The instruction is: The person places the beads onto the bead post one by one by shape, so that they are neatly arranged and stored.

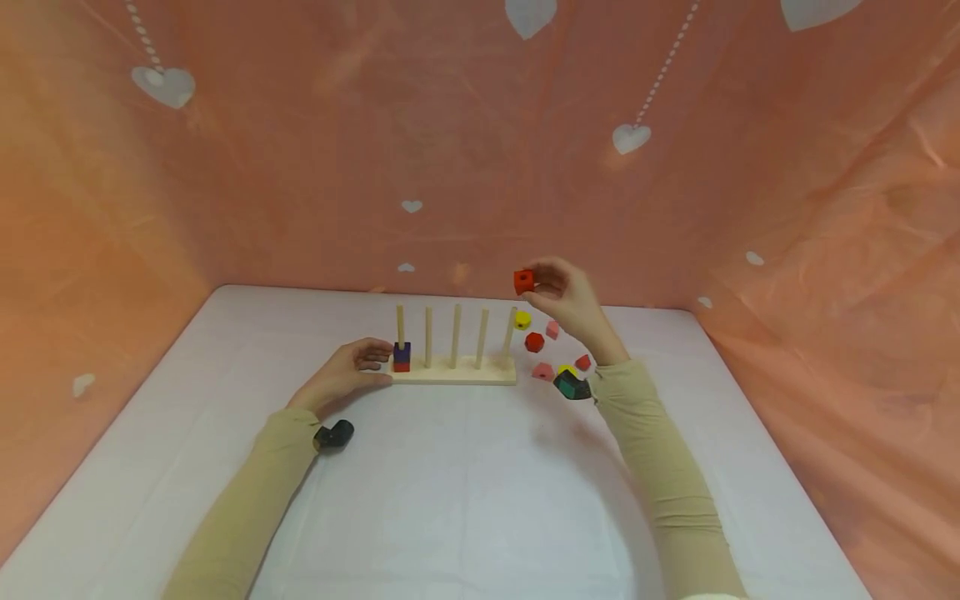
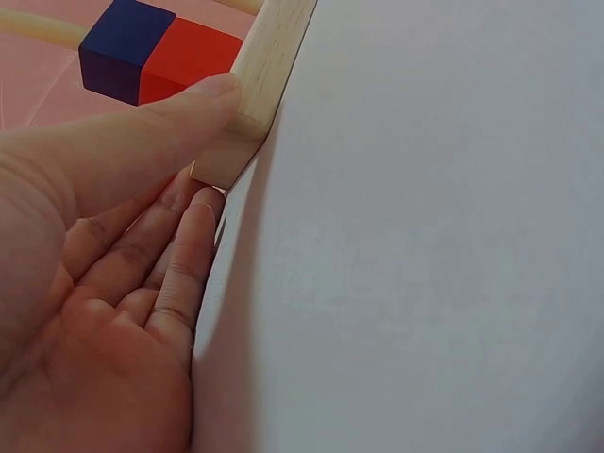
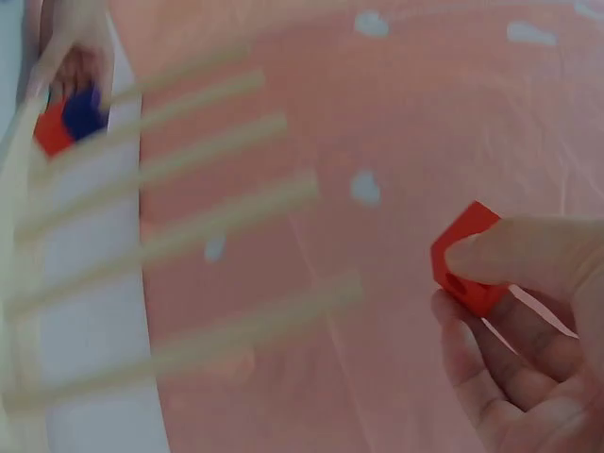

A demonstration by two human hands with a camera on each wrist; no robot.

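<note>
Between thumb and fingertips, my right hand (image 1: 572, 302) pinches a red block (image 1: 523, 282) with a hole through it, raised above the right end of the peg board. The right wrist view shows the thumb across this block (image 3: 469, 260). My left hand (image 1: 347, 371) grips the left end of the wooden peg board (image 1: 457, 377); its thumb (image 2: 151, 142) lies against the edge, the other fingers behind. On the leftmost peg, a dark blue block (image 1: 402, 351) sits on a red block (image 1: 402, 366). The other upright pegs are bare.
Loose pieces lie right of the board: a yellow one (image 1: 522, 320), a red one (image 1: 534, 342), a pink one (image 1: 543, 371) and several more. A dark wrist device (image 1: 573, 385) partly covers another yellow piece. A pink-orange curtain (image 1: 465, 167) with hearts surrounds the white table (image 1: 450, 483).
</note>
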